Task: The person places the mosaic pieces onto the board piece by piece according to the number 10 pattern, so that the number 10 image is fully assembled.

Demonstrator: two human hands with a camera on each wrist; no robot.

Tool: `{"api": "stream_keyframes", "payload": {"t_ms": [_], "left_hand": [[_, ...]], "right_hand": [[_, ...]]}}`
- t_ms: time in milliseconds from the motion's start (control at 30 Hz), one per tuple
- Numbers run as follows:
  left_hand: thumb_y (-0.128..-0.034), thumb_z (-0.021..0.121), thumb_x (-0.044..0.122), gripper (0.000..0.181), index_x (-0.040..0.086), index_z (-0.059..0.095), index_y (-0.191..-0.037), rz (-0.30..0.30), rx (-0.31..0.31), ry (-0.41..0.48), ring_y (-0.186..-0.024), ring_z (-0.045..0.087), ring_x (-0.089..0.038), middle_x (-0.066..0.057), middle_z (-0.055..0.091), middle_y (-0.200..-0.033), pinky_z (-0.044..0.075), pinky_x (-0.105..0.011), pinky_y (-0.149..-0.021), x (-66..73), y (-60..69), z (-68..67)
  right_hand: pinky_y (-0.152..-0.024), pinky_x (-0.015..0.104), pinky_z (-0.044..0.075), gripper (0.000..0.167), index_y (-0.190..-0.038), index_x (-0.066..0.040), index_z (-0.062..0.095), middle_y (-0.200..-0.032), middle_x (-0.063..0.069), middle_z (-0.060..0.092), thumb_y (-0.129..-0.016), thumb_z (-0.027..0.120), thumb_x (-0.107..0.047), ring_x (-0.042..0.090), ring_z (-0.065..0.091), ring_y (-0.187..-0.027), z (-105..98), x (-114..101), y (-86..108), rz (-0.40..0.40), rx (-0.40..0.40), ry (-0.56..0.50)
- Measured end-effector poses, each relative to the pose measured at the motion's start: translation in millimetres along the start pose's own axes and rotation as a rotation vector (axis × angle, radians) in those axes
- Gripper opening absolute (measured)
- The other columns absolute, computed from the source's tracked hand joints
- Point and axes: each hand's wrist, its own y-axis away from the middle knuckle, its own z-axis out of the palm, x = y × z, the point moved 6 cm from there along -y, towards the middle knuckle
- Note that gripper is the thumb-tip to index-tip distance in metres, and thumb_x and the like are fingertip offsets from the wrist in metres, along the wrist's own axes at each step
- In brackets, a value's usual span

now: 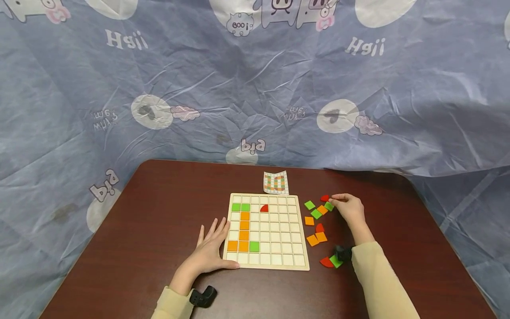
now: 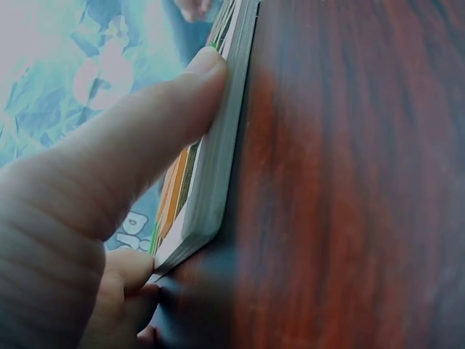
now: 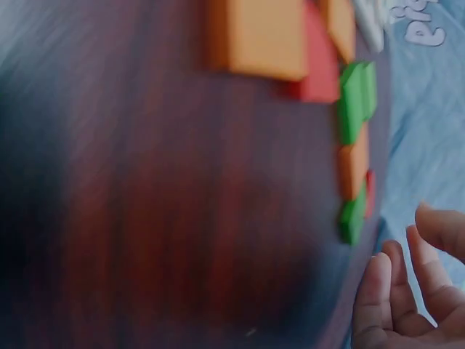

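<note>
The pale square grid board lies on the table. Several green and orange square tiles and a red quarter-round piece sit in its cells. My left hand rests at the board's front left corner, fingers spread along the left side. Its thumb touches the front edge in the left wrist view. Over loose pieces right of the board reaches my right hand, its fingertips by a red quarter-round piece and a green tile. In the right wrist view its fingers are bent, with nothing visible between them.
Behind the board lies a small printed card with a coloured grid pattern. More loose orange tiles lie along the board's right side. Another red piece and a green tile lie near the right wrist. A blue-grey printed cloth hangs behind the table.
</note>
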Motion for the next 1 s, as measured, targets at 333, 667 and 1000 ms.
{"api": "stream_keyframes", "payload": {"t_ms": [333, 667, 1000], "left_hand": [[-0.0658, 0.084, 0.059, 0.123, 0.005, 0.022, -0.157, 0.004, 0.001, 0.009, -0.154, 0.005, -0.035, -0.016, 0.014, -0.165, -0.008, -0.066, -0.117, 2.2, -0.7, 1.5], [-0.0650, 0.085, 0.058, 0.123, 0.001, 0.023, -0.155, 0.031, 0.019, 0.014, -0.153, 0.009, -0.037, -0.020, 0.016, -0.163, -0.003, -0.065, -0.118, 3.5, -1.7, 1.0], [-0.0659, 0.083, 0.060, 0.125, 0.005, 0.019, -0.157, 0.009, -0.009, 0.015, -0.154, 0.005, -0.033, -0.015, 0.011, -0.165, -0.005, -0.060, -0.120, -1.3, -2.3, 4.4]], "right_hand": [[-0.097, 0.054, 0.047, 0.046, -0.129, 0.004, 0.059, -0.132, 0.031, 0.055, -0.094, 0.066, -0.026, 0.044, 0.053, -0.114, 6, 15, -3.2, -0.029, -0.076, 0.081], [-0.084, 0.047, 0.051, 0.038, -0.119, 0.006, 0.065, -0.115, 0.028, 0.061, -0.091, 0.071, -0.018, 0.039, 0.057, -0.099, 10, 12, -6.8, -0.100, -0.026, 0.149], [-0.083, 0.046, 0.052, 0.035, -0.116, 0.007, 0.064, -0.111, 0.027, 0.065, -0.091, 0.071, -0.017, 0.037, 0.060, -0.095, 13, 12, -7.6, -0.081, -0.035, 0.163]]}}
